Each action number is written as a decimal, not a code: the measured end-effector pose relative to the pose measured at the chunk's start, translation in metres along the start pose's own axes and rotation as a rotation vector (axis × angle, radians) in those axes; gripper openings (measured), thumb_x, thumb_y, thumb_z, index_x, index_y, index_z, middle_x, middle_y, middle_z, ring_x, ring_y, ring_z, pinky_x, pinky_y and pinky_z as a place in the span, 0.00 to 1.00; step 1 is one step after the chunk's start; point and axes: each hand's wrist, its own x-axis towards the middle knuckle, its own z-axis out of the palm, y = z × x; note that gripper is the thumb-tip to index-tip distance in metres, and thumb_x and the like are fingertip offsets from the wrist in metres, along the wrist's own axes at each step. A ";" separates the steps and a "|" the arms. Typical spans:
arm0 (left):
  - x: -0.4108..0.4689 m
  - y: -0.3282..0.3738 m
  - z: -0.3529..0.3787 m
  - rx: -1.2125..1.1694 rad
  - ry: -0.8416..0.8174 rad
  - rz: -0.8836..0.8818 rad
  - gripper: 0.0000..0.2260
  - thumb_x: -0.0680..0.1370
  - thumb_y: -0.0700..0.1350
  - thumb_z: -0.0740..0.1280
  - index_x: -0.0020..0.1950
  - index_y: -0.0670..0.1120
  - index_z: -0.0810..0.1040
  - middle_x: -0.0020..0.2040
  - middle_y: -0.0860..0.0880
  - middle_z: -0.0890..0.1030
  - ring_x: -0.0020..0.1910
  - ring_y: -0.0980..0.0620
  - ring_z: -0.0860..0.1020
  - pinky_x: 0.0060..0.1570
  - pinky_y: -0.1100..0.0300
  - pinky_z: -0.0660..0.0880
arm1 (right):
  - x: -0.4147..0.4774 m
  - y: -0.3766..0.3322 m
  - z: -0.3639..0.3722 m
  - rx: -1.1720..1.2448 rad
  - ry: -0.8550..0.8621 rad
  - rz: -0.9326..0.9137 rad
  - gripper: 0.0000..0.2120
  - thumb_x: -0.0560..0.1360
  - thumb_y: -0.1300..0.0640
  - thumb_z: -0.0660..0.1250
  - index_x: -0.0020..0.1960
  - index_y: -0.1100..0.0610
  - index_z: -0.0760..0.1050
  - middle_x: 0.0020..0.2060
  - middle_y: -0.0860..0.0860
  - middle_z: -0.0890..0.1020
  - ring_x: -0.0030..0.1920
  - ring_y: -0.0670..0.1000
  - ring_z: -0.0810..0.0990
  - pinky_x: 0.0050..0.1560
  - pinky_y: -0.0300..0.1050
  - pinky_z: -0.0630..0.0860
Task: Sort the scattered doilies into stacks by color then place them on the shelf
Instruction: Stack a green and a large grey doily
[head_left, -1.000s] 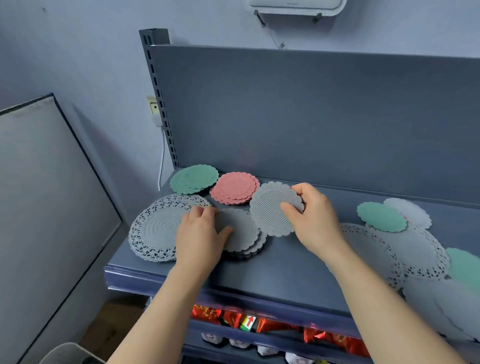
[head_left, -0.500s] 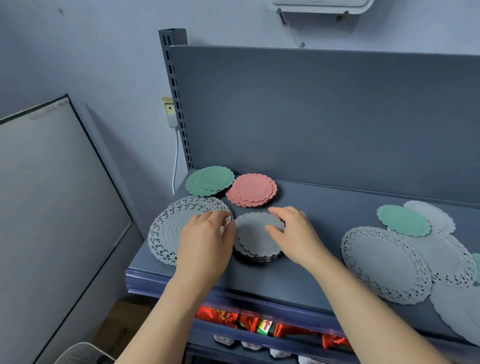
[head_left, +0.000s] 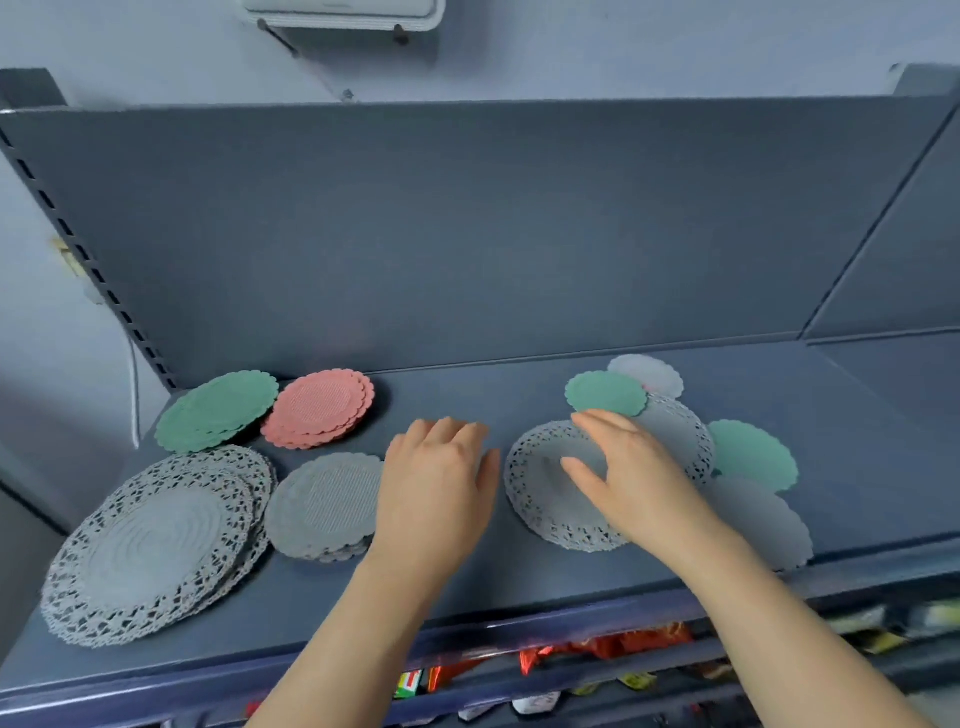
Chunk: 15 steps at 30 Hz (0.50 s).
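- The right hand (head_left: 634, 483) is palm down over the unsorted doilies at centre-right of the frame. Its fingers (head_left: 602, 426) are spread and nearly straight and grip nothing.
- Its thumb lies across the large lace doily (head_left: 540, 509), which lies flat on the shelf (head_left: 467, 395). The fingertips reach the near edge of the small green doily (head_left: 605, 393), just up-frame. I cannot tell whether they touch either one.
- The left hand (head_left: 436, 488) hovers palm down over bare shelf, fingers close together and relaxed, holding nothing. It sits between the small grey stack (head_left: 322, 506) to its left in the frame and the lace doily to its right.
- The sorted piles lie in the left half of the frame: a green stack (head_left: 218, 410) and a pink stack (head_left: 319, 408) at the back, and a large lace stack (head_left: 150, 551) at the front.
- A second green doily (head_left: 753, 454), a pale small doily (head_left: 649, 374) and a plain grey doily (head_left: 763, 525) remain scattered further right.
- The right hand is nearer to every loose piece. The doilies are round and so have no long axis to line up with. Because they are thin and flat, a pick probably has to start at a rim. The lace doily's free left rim faces the left hand.
- Its matching pile is at the lower left of the frame, so it would have to travel leftward past the left hand.
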 end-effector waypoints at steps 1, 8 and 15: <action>0.007 0.012 0.007 0.010 -0.026 0.016 0.10 0.71 0.49 0.64 0.43 0.46 0.82 0.38 0.48 0.83 0.38 0.42 0.78 0.37 0.53 0.75 | -0.001 0.013 -0.007 -0.012 0.002 0.024 0.22 0.78 0.51 0.62 0.70 0.56 0.67 0.68 0.50 0.71 0.68 0.52 0.68 0.68 0.44 0.63; 0.064 0.081 0.056 0.011 -0.172 0.023 0.13 0.76 0.51 0.63 0.56 0.46 0.79 0.52 0.48 0.81 0.51 0.43 0.76 0.49 0.53 0.70 | 0.016 0.103 -0.043 -0.047 -0.028 0.110 0.24 0.78 0.51 0.62 0.72 0.56 0.65 0.70 0.50 0.69 0.69 0.51 0.67 0.67 0.41 0.61; 0.090 0.109 0.081 0.062 -0.473 -0.176 0.33 0.72 0.67 0.63 0.70 0.49 0.65 0.67 0.49 0.69 0.66 0.45 0.66 0.62 0.52 0.65 | 0.044 0.156 -0.052 -0.008 -0.188 0.107 0.24 0.75 0.48 0.65 0.65 0.61 0.68 0.64 0.54 0.74 0.64 0.54 0.71 0.63 0.49 0.68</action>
